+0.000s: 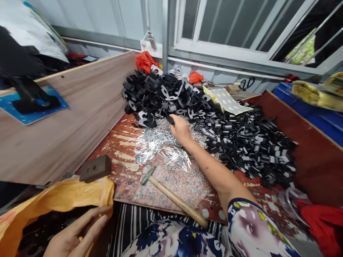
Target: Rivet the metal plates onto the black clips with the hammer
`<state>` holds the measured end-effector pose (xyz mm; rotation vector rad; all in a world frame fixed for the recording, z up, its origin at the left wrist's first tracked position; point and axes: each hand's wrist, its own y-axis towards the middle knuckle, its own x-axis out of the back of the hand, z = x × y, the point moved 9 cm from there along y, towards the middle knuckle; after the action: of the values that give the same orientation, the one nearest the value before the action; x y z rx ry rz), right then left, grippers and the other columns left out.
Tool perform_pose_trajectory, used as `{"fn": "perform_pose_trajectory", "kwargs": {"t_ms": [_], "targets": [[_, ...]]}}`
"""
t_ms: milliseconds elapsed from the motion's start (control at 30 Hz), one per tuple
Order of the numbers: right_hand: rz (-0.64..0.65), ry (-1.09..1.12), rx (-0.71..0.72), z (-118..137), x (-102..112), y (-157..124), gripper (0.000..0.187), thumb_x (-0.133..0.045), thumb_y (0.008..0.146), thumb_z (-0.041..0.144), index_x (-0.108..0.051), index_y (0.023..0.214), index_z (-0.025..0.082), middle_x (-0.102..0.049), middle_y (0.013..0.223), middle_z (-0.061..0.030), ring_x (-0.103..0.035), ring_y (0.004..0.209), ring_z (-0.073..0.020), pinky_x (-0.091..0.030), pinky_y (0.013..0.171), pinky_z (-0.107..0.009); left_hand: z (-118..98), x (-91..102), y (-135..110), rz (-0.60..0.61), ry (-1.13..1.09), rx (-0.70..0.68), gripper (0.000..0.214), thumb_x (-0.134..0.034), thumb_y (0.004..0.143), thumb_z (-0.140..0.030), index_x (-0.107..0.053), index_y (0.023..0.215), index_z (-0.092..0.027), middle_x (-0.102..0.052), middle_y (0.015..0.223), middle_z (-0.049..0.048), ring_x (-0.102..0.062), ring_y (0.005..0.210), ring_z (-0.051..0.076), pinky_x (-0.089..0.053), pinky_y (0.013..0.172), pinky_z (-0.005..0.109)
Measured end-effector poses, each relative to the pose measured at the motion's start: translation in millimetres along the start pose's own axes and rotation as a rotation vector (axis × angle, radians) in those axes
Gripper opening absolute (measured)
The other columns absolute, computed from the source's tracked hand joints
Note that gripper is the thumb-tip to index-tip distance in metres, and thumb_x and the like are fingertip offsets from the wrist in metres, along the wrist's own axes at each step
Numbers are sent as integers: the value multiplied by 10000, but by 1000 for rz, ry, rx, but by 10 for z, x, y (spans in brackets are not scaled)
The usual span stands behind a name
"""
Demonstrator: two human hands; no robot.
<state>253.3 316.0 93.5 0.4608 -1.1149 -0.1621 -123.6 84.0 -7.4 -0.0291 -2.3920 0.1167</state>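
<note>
My right hand (180,129) reaches forward over the worn tabletop (125,142) to the foot of a heap of black plastic clips (160,94). Its fingers curl down on a small black piece at the heap's edge. Under the wrist lies a spread of small silver metal pins (158,146). My left hand (76,233) is at the bottom left with fingers stretched out, resting on the rim of an orange plastic bag (53,200) that holds dark parts.
A second heap of black parts (249,142) fills the right side. A wooden-handled hammer (171,196) lies near the front edge beside a dark block (95,167). Wooden boards (66,117) wall the table left and right. Red bags and scissors (246,84) sit by the window.
</note>
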Motion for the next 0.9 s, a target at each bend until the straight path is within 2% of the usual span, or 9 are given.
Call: {"fn": "perform_pose_trajectory", "kwargs": {"t_ms": [100, 167, 233, 300, 400, 467, 600, 800, 900], "targets": [[71, 17, 183, 518, 42, -634, 438, -379, 992, 52, -582, 1379, 80, -675, 1259, -104, -590, 1215, -188, -458, 1054, -330, -557, -295, 197, -12, 14, -167, 509, -628, 860, -594, -684, 1264, -290, -762, 1211, 70, -710, 1128, 339, -548, 1035, 477], [160, 44, 317, 897, 25, -1089, 364, -488, 977, 69, -692, 1246, 206, -735, 1140, -15, -653, 1065, -123, -508, 948, -249, -972, -534, 301, -38, 57, -350, 616, -644, 867, -552, -578, 1399, -248, -674, 1324, 127, -641, 1235, 349, -507, 1077, 507], [261, 106, 465, 1203, 21, -1495, 316, -634, 938, 124, -720, 1174, 315, -748, 1137, 55, -674, 1017, -79, -517, 893, -196, -1263, -758, 365, -67, 113, -493, 608, -628, 882, -530, -571, 1404, -223, -603, 1368, 158, -595, 1276, 362, -498, 1077, 521], [370, 142, 509, 1229, 46, -1720, 343, -696, 920, 177, -708, 1198, 377, -732, 1206, 89, -677, 1049, -70, -522, 883, -200, -1394, -957, 396, -56, 189, -576, 461, -611, 898, -522, -681, 1244, -225, -590, 1333, 160, -598, 1237, 372, -523, 1028, 513], [408, -45, 132, 412, 219, -1536, 295, -610, 991, 285, -700, 1219, 448, -728, 1216, 102, -683, 1034, -101, -542, 874, -248, -1402, -1098, 384, -45, 273, -641, 335, -612, 906, -521, -742, 837, -220, -619, 1172, 150, -615, 1122, 361, -550, 939, 460], [334, -180, -78, -313, 486, -1291, 381, -464, 1027, 207, -665, 1330, 321, -716, 1272, -22, -662, 1071, -173, -539, 915, -332, -1376, -1090, 362, -57, 258, -661, 351, -599, 921, -501, -726, 757, -217, -623, 1107, 146, -602, 1097, 349, -536, 937, 446], [329, -348, -230, -1381, 768, -976, 461, -526, 883, 36, -681, 1303, 148, -699, 1255, -153, -591, 1083, -244, -454, 985, -359, -1279, -1007, 420, -26, 45, -540, 321, -659, 863, -511, -760, 731, -236, -651, 1051, 114, -614, 1025, 323, -518, 919, 432], [386, -438, -206, -1774, 657, -1059, 519, -533, 852, 16, -697, 1300, 222, -676, 1203, -127, -555, 1031, -251, -438, 891, -332, -684, -870, 489, -42, -702, 230, 426, -918, 515, -558, -762, 690, -201, -686, 888, 43, -636, 924, 260, -524, 827, 338], [338, -459, -226, -1851, 766, -1103, 354, -587, 857, 95, -774, 1142, 191, -669, 1105, -149, -554, 1017, -275, -446, 869, -361, -634, -921, 413, 80, -873, 340, 502, -954, 486, -520, -801, 841, -200, -724, 1004, 55, -643, 978, 255, -528, 875, 337]]}}
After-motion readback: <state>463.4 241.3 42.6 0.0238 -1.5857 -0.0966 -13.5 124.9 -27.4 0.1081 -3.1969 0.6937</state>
